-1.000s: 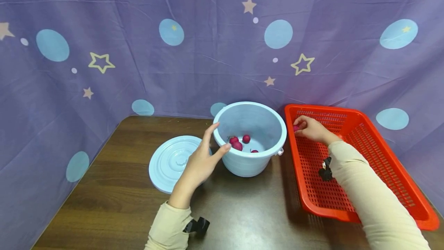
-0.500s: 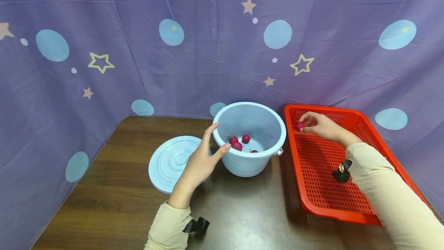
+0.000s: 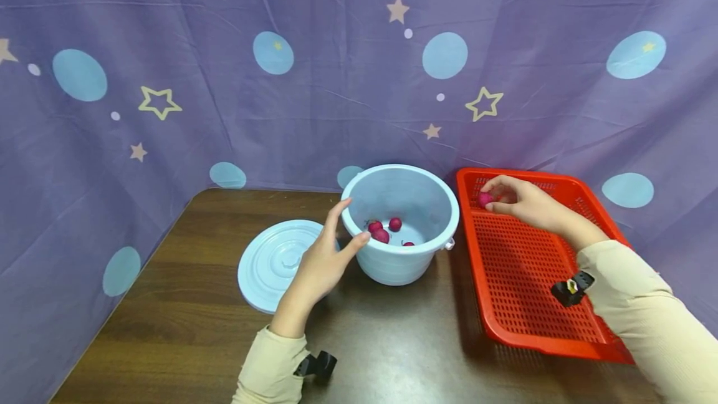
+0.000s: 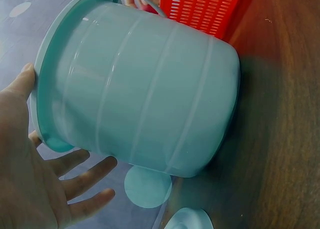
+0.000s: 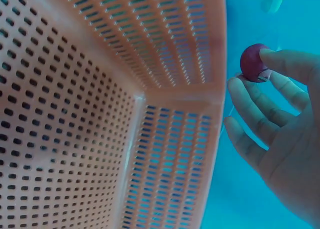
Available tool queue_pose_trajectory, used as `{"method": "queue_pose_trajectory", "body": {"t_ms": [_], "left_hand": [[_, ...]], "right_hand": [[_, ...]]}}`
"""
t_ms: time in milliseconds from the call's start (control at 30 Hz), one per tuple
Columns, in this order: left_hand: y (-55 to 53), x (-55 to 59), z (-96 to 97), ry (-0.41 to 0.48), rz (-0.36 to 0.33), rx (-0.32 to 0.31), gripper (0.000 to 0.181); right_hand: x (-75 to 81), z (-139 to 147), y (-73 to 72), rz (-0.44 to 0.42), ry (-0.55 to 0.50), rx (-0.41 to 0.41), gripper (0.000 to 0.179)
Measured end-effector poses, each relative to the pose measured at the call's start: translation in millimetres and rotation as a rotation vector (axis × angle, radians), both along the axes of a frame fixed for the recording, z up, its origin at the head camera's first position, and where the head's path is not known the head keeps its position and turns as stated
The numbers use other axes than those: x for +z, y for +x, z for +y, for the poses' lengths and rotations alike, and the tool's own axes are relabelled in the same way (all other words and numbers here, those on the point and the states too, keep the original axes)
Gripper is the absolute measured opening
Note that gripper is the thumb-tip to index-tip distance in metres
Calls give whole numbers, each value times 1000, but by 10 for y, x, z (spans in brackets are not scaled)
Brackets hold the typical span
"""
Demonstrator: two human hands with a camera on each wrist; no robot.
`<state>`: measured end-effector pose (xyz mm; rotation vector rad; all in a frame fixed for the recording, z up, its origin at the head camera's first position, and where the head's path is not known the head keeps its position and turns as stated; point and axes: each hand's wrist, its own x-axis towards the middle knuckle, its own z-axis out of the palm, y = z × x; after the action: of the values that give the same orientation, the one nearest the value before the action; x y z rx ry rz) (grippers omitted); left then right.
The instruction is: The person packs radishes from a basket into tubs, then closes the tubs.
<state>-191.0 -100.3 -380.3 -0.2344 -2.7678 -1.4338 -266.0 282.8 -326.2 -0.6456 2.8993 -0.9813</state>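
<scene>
My right hand (image 3: 521, 203) pinches a small round red radish (image 3: 485, 199) between thumb and fingers, over the far left corner of the red basket (image 3: 482, 292). In the right wrist view the radish (image 5: 254, 64) sits at the fingertips, beyond the basket's rim. At the pale blue bucket (image 3: 395, 267), my left hand (image 3: 322, 267) has its thumb and a finger at the near left rim. The left wrist view shows the other fingers spread straight along the bucket's side. Several radishes (image 3: 395, 224) lie on the bucket's bottom.
A round pale blue lid (image 3: 269, 260) lies on the wooden table (image 3: 185, 304) left of the bucket, partly behind the left hand. The basket stands close to the bucket's right side. A purple curtain (image 3: 336, 67) with stars hangs behind the table.
My right hand has moved a little right and up, away from the basket's left wall, carrying the radish. My left hand keeps its place at the bucket's rim.
</scene>
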Motion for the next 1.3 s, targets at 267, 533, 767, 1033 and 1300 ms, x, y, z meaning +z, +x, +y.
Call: {"method": "queue_pose_trajectory", "body": {"t_ms": [267, 533, 767, 1033, 1300], "left_hand": [[-2, -1, 0, 11, -7, -4, 70], [-9, 19, -16, 16, -4, -9, 73], [-16, 35, -29, 8, 4, -9, 75], [-2, 31, -24, 6, -5, -8, 73], [4, 7, -14, 15, -9, -16, 76]], "right_hand": [[97, -115, 156, 50, -26, 18, 29], [206, -275, 303, 117, -61, 32, 30], [256, -447, 380, 155, -80, 69, 32], [215, -594, 425, 152, -90, 130, 31], [173, -669, 419, 167, -69, 176, 31]]}}
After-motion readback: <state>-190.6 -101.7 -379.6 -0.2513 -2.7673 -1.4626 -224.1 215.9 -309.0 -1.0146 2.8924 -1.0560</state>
